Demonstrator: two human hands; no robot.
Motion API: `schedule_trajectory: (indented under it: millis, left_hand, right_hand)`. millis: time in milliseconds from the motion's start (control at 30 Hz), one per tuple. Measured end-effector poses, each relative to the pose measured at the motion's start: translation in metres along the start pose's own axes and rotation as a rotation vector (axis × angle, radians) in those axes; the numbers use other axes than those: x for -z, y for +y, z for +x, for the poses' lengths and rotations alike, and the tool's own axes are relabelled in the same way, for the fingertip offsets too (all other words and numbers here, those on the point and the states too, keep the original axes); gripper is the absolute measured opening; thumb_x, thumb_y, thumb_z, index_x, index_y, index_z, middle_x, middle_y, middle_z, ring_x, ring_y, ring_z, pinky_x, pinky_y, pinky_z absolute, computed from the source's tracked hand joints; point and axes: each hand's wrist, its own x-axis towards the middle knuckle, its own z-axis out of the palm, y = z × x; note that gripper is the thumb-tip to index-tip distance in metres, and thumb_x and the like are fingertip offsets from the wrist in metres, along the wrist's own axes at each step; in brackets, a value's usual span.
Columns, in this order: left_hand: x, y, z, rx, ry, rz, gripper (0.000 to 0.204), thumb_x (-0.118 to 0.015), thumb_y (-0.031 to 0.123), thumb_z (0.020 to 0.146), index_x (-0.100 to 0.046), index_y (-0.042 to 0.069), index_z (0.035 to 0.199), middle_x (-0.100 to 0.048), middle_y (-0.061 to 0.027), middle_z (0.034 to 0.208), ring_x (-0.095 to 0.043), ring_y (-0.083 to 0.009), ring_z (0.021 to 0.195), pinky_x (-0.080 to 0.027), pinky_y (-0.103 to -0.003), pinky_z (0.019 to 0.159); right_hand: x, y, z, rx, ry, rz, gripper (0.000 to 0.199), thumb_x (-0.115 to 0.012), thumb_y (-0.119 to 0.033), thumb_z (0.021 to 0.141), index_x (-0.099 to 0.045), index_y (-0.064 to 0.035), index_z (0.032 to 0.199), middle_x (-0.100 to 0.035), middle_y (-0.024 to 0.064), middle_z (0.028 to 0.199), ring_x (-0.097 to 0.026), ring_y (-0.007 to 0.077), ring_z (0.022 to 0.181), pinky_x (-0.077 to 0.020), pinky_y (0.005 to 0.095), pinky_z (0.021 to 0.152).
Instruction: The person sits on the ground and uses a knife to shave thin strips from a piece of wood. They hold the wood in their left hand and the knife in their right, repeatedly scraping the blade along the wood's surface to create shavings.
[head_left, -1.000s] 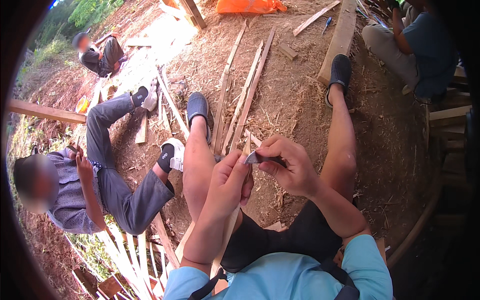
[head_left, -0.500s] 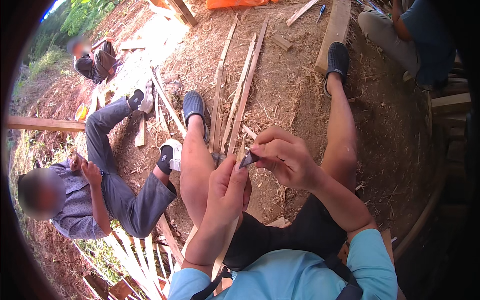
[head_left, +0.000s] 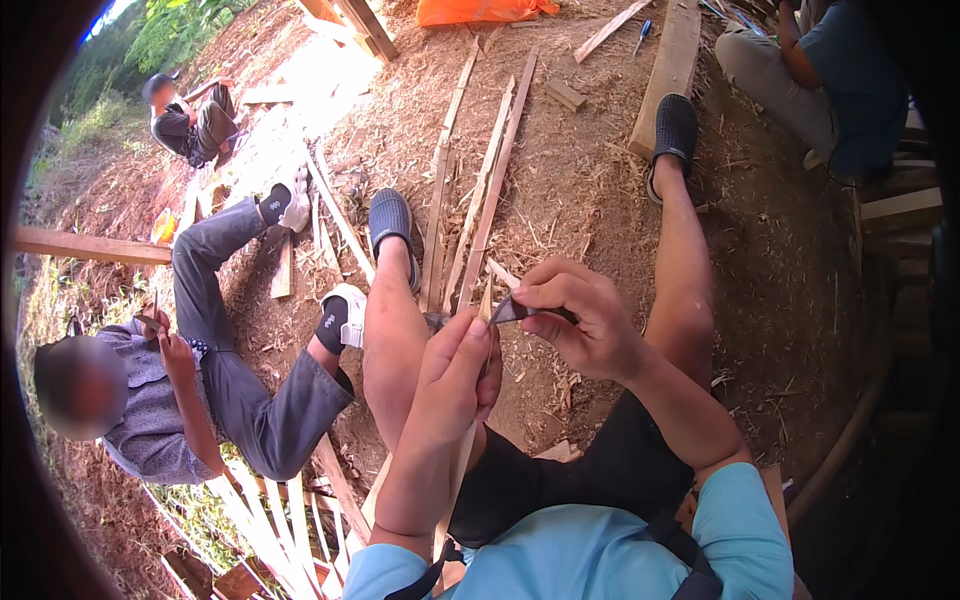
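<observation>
The brown dirt ground (head_left: 615,220) is messy with little wood bits (head_left: 566,388), bright sunlight (head_left: 335,70) shines far off, and green bushes (head_left: 160,35) grow at the far left.

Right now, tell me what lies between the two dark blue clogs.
In the head view: three long, thin wooden strips, brown earth, wood shavings, then one end of a thick wooden plank.

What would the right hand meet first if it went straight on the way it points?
The right hand, blade leading, would likely meet the stick in the left hand first; exact depth is unclear.
</observation>
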Motion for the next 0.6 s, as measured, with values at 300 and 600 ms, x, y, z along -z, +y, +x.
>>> schedule_trajectory:
  millis: [300, 600]
  left_hand:
    - [-0.001, -0.005, 0.003, -0.054, 0.026, 0.062, 0.026, -0.037, 0.029, 0.098, -0.042, 0.007, 0.086, -0.036, 0.0014, 0.047, -0.03, -0.0054, 0.032, -0.024, -0.019, 0.028]
    - [-0.005, -0.004, 0.004, -0.08, 0.034, 0.148, 0.025, -0.037, 0.028, 0.099, -0.042, 0.006, 0.087, -0.04, 0.0035, 0.053, -0.036, -0.003, 0.037, -0.029, -0.018, 0.033]
  right_hand:
    - [-0.001, 0.002, 0.004, -0.033, -0.057, 0.04, 0.018, -0.065, 0.003, 0.078, -0.058, -0.0004, 0.094, -0.057, 0.0104, 0.085, -0.059, 0.0229, 0.074, -0.0469, 0.0299, 0.063]
    - [-0.012, 0.001, -0.004, -0.015, 0.109, -0.103, 0.019, -0.062, 0.005, 0.079, -0.058, -0.0014, 0.096, -0.057, 0.0109, 0.086, -0.059, 0.0243, 0.075, -0.0481, 0.0318, 0.062]
